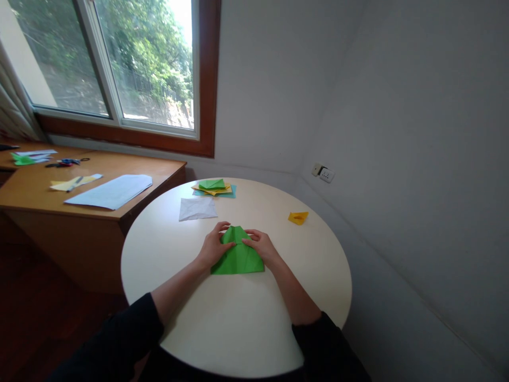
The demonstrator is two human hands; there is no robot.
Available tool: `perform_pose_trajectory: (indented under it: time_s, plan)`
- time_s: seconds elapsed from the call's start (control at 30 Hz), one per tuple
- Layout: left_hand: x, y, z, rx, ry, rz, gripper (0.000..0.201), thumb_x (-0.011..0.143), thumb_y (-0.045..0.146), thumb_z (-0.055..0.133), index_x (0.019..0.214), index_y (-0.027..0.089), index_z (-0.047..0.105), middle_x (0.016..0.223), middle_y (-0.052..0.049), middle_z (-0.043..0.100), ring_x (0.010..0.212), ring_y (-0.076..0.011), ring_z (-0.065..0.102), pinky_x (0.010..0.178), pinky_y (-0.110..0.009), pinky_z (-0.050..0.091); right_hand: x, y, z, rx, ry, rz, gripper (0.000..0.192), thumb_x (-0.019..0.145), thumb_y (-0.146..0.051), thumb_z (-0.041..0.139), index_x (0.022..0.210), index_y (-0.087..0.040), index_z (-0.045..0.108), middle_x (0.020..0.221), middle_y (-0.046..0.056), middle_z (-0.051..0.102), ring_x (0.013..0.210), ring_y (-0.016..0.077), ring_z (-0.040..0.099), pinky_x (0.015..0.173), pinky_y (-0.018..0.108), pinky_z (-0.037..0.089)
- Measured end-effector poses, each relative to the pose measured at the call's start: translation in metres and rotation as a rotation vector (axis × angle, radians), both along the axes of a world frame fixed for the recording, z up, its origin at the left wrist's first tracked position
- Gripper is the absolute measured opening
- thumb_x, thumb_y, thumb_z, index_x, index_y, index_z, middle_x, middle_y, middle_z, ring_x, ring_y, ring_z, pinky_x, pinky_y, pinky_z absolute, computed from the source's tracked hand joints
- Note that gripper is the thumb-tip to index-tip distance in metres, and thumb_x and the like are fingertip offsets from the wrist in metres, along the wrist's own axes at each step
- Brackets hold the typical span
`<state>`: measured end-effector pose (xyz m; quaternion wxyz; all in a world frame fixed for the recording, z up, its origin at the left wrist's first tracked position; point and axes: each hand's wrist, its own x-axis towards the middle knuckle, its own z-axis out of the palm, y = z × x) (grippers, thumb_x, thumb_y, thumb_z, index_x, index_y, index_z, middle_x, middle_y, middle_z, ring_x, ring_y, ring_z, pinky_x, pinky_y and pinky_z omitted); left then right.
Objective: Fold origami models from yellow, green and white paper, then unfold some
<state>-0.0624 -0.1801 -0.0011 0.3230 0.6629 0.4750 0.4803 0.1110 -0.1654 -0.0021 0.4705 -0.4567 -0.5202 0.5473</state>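
Observation:
A green sheet of folded paper [238, 261] lies on the round white table [234, 318], its wide straight edge toward me and its narrower folded end pointing away. My left hand [215, 245] grips the paper's left side near the top, thumb on the upper face and fingers curled at the far edge. On the right side, my right hand [260, 245] does the same, its thumb close to the middle crease. The two thumbs rest near each other on the folded flaps. Fingertips under the paper are partly hidden.
Beyond my hands are a white folded paper [198, 209] and a stack of coloured papers [212, 185]. A small yellow folded paper [298, 217] sits at the right. On the wooden desk [167, 168] at left lie white sheets [111, 192] and scissors [68, 162].

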Motion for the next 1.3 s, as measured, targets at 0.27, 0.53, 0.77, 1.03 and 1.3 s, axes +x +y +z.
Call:
perform_pose_trajectory:
  time_s: [0.27, 0.53, 0.77, 1.03, 1.3]
  plan:
    - [0.0002, 0.0010, 0.0006, 0.089, 0.148, 0.051, 0.024, 0.063, 0.030, 0.066, 0.082, 0.018, 0.057, 0.090, -0.003, 0.062, 0.084, -0.0176, 0.058, 0.077, -0.031, 0.046, -0.0015, 0.0001, 0.0007, 0.028, 0.003, -0.035, 0.041, 0.048, -0.028, 0.074, 0.086, -0.017, 0.061, 0.076, 0.003, 0.068, 0.074, 0.0199, 0.064, 0.070, 0.034, 0.051]
    - [-0.0002, 0.0062, -0.0034, 0.007, -0.006, 0.003, 0.019, 0.071, 0.031, 0.055, 0.080, 0.016, 0.059, 0.074, -0.003, 0.063, 0.067, -0.0155, 0.057, 0.063, -0.028, 0.045, -0.0009, 0.0010, -0.0006, 0.076, -0.034, -0.055, 0.040, 0.051, -0.028, 0.072, 0.089, -0.017, 0.062, 0.076, 0.003, 0.068, 0.073, 0.0197, 0.064, 0.070, 0.034, 0.050]
    - [0.0009, 0.0010, -0.0006, -0.134, -0.237, -0.085, 0.040, 0.065, 0.036, 0.063, 0.098, 0.019, 0.048, 0.068, 0.000, 0.064, 0.059, -0.0160, 0.058, 0.052, -0.026, 0.044, -0.0011, 0.0018, -0.0013, 0.130, -0.016, -0.079, 0.039, 0.051, -0.027, 0.072, 0.088, -0.017, 0.063, 0.077, 0.003, 0.068, 0.075, 0.0199, 0.064, 0.070, 0.033, 0.050]
    - [0.0012, 0.0014, 0.0023, -0.140, -0.233, -0.045, 0.051, 0.063, 0.037, 0.066, 0.107, 0.015, 0.053, 0.080, -0.007, 0.068, 0.070, -0.0213, 0.063, 0.060, -0.031, 0.049, -0.0027, -0.0015, 0.0027, 0.227, -0.094, -0.074, 0.039, 0.057, -0.025, 0.069, 0.095, -0.018, 0.062, 0.072, 0.001, 0.065, 0.072, 0.0178, 0.062, 0.068, 0.031, 0.050]
    - [0.0016, 0.0000, 0.0051, -0.077, -0.153, -0.042, 0.038, 0.062, 0.033, 0.067, 0.094, 0.014, 0.061, 0.087, -0.007, 0.068, 0.078, -0.0224, 0.063, 0.066, -0.032, 0.049, -0.0060, -0.0017, 0.0011, 0.268, -0.068, -0.056, 0.036, 0.058, -0.027, 0.068, 0.092, -0.018, 0.062, 0.076, 0.003, 0.067, 0.074, 0.0182, 0.063, 0.069, 0.031, 0.050]
